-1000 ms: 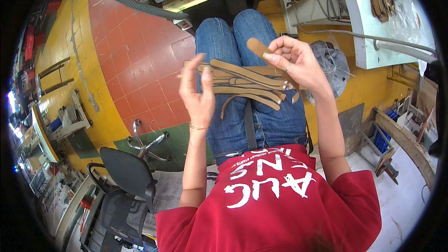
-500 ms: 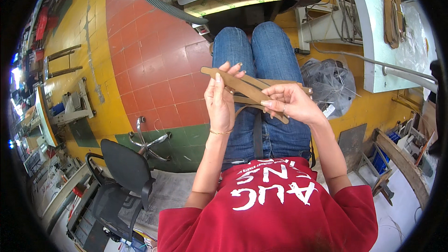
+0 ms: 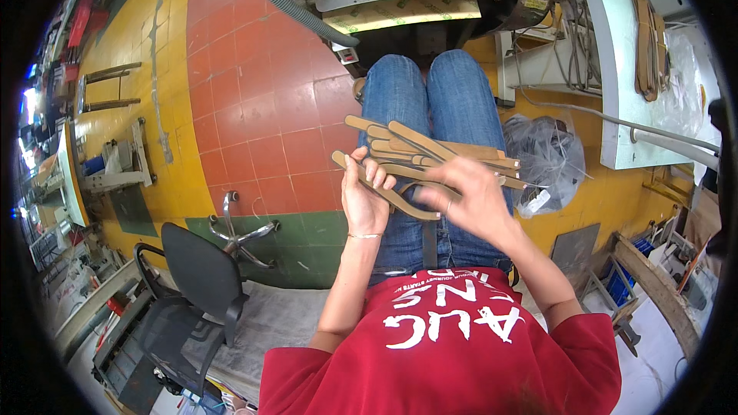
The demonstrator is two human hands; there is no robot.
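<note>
Left, near: black office chair [image 3: 191,265] is standing beside the person. Moving right, the left hand [image 3: 365,201] is holding a brown strap [image 3: 405,207], fingers closing around it, rounded end sticking out at far left, rest curving down to the near right. Half a second ago both hands were holding a strap stretched between them; now the left is gripping alone. Cannot tell if it's the same strap.

Center: a loose pile of straps [image 3: 421,142] is lying across the jeans [image 3: 393,92], far side of the left hand, and is showing more fully now that the stretched strap isn't covering it. So handling is shifting from two hands to one, with the right coming free of that two-handed hold.

The right hand [image 3: 478,198] is blurring with motion over the pile's near right side; can't tell if its fingers are gripping anything. Farther right, a clear plastic bag [image 3: 542,150] is sitting on the floor, and more straps [image 3: 648,50] are lying on the pale desk [image 3: 621,119].
</note>
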